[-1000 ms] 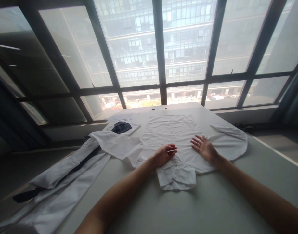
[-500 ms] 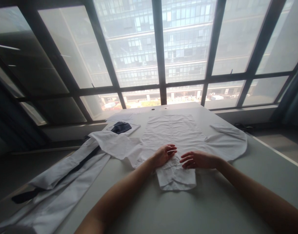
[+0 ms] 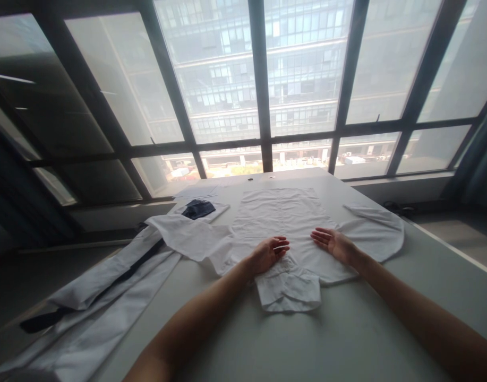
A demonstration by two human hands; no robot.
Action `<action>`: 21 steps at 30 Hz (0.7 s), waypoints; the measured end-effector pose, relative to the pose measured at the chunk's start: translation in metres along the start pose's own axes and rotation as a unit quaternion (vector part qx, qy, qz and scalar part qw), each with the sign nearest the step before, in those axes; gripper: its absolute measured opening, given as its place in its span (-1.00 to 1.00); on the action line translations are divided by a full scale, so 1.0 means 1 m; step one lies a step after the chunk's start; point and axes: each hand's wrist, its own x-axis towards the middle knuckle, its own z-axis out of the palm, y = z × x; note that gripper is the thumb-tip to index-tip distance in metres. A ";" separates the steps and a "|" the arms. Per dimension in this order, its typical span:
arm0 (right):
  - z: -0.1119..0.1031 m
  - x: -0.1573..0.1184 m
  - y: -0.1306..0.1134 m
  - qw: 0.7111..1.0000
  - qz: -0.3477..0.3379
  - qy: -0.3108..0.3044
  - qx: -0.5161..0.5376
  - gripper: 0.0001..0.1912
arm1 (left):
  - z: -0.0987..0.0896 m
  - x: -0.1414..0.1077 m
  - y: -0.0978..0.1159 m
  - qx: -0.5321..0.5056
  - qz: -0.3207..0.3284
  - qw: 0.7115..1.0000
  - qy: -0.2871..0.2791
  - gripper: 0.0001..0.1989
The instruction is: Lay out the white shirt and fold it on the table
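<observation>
"What's nearest?"
"The flap (image 3: pixel 289 292) of the white shirt (image 3: pixel 279 215), on the table (image 3: pixel 347 339). The left hand (image 3: pixel 269 252) is loosely open by the flap's gathers."
"The right hand (image 3: pixel 334 244)?"
"Open too, just swung outward, leaving more flap uncovered."

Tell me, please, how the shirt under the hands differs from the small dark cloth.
The shirt is white; the dark cloth looks navy or near black. The shirt is spread wide, sleeves out; the dark cloth is small and compact. The left hand and right hand are over the shirt, while the dark cloth lies away from both. Both pieces look creased.
</observation>
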 end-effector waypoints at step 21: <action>0.040 -0.046 0.011 0.956 0.066 -0.275 -0.076 -0.60 | -0.001 0.000 -0.001 -0.005 0.004 1.000 -0.007 -0.76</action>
